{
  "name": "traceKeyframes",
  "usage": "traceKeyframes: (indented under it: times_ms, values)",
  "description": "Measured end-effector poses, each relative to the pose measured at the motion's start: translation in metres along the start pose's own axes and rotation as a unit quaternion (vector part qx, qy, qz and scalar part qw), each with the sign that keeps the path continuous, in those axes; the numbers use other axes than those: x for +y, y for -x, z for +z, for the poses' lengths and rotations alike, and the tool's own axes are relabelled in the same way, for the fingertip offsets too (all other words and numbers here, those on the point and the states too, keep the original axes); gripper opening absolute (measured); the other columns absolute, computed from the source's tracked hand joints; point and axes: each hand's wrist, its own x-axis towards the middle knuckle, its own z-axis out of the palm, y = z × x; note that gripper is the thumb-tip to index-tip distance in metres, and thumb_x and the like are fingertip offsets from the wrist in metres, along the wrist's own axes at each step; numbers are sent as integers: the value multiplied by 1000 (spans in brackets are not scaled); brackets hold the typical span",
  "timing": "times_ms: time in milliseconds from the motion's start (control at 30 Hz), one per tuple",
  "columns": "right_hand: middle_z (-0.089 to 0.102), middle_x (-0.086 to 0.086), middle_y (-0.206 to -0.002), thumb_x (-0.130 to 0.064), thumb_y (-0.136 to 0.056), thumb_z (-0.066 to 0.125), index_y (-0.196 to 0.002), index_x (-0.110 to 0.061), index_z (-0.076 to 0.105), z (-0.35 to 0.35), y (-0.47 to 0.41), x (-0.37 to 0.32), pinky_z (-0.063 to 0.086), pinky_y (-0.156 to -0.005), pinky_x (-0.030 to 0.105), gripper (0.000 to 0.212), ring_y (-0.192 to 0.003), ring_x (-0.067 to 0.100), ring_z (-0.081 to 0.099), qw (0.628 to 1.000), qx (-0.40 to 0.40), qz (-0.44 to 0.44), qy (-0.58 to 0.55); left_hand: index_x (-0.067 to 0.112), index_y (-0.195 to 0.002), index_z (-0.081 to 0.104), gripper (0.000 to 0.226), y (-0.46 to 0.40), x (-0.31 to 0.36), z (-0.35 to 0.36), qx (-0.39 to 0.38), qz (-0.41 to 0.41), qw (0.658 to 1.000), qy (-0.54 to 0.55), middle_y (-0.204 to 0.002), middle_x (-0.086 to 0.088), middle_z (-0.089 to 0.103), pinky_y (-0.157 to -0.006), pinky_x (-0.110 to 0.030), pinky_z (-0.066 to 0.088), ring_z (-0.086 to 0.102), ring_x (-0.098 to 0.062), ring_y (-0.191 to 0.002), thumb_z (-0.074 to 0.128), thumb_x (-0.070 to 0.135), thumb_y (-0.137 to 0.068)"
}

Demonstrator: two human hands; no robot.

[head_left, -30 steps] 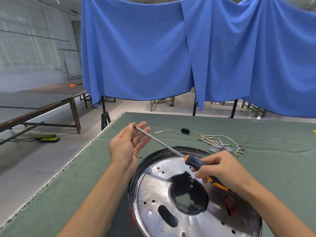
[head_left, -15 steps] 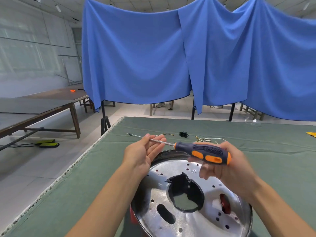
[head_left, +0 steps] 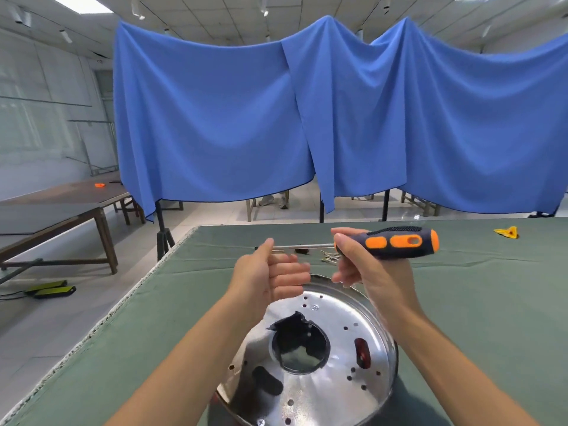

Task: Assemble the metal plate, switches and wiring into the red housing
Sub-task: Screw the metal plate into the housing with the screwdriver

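Observation:
A round shiny metal plate with a large centre hole and several small holes lies near the table's front edge; red shows through one slot. Above it I hold a screwdriver level. My right hand grips the front of its black and orange handle. My left hand is curled round the steel shaft, whose tip pokes out to the left. Loose wiring and a small dark part lie on the cloth behind my hands, partly hidden.
Green cloth covers the table; its left edge runs diagonally beside the floor. A yellow piece lies far right. Blue curtains on stands hang behind the table. Brown tables stand at the left.
Both hands have risen and the screwdriver now lies level. My left fingers have curled round the shaft. The view has tilted up.

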Motion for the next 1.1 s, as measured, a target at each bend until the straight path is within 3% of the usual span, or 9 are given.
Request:
traceKeyframes:
  times_ms: [67,133,167,300,400,500,733,967,1100]
  values:
    - [64,6,-61,-19,-83,71,-96,-19,74,-8,1,3,54,-55,23,13,-55,20,65,999,25,-25,12,5,-88,66,27,-9,-5,-5,69,137,953,-261,-73,-2,73,-48,-29,52,67,-20,-60,49,25,-96]
    - [68,6,-68,-20,-84,71,-101,-21,73,-14,1,8,56,-62,27,18,-62,21,67,998,39,-40,29,19,-95,67,16,-22,-9,-10,98,263,798,-533,-89,10,68,-71,-33,51,62,-17,-87,54,22,-87]
    - [69,5,-71,-19,-84,71,-102,-21,73,-15,1,10,56,-64,29,19,-64,20,67,997,45,-42,34,23,-104,65,23,-29,-10,-12,66,261,747,-608,-98,12,63,-79,-32,48,57,-15,-100,55,22,-84]
    - [72,4,-78,-16,-83,72,-101,-21,74,-19,-2,19,56,-66,27,18,-66,16,65,996,69,-35,33,20,-118,58,39,-63,-15,-9,-117,103,730,-666,-113,-4,60,-80,-29,46,57,-23,-95,60,22,-79]
    - [72,6,-80,-17,-83,72,-99,-22,74,-23,-5,24,54,-63,21,18,-66,16,65,996,73,-35,33,17,-81,57,15,-85,-10,-6,-136,77,695,-702,-80,-7,54,-66,-29,38,47,-23,-71,65,25,-73]
    - [73,6,-81,-16,-83,72,-98,-23,74,-26,-11,31,52,-60,18,17,-67,11,65,997,64,-31,35,17,-67,52,30,-97,-2,-7,-161,16,675,-720,-68,-3,51,-61,-30,35,45,-22,-64,71,40,-71]
    - [73,2,-77,-21,-84,72,-100,-27,74,-34,-21,43,55,-59,23,18,-63,17,67,997,33,-22,60,20,-67,74,20,-104,-2,-15,-219,-166,781,-561,-76,-1,72,-65,-23,52,68,-17,-65,64,24,-83]
    - [70,0,-70,-21,-84,71,-98,-31,73,-30,-20,36,51,-54,21,16,-61,14,64,998,14,-28,63,16,-74,66,10,-83,3,-30,-173,-135,824,-522,-62,7,68,-47,-13,49,64,-5,-54,64,21,-83]
    - [68,-4,-67,-21,-85,71,-101,-26,72,-19,-20,18,49,-53,21,16,-59,12,63,994,3,-63,85,12,-73,63,14,-60,14,-46,-154,-122,855,-480,-72,-7,61,-57,-23,46,58,-18,-58,57,21,-81]
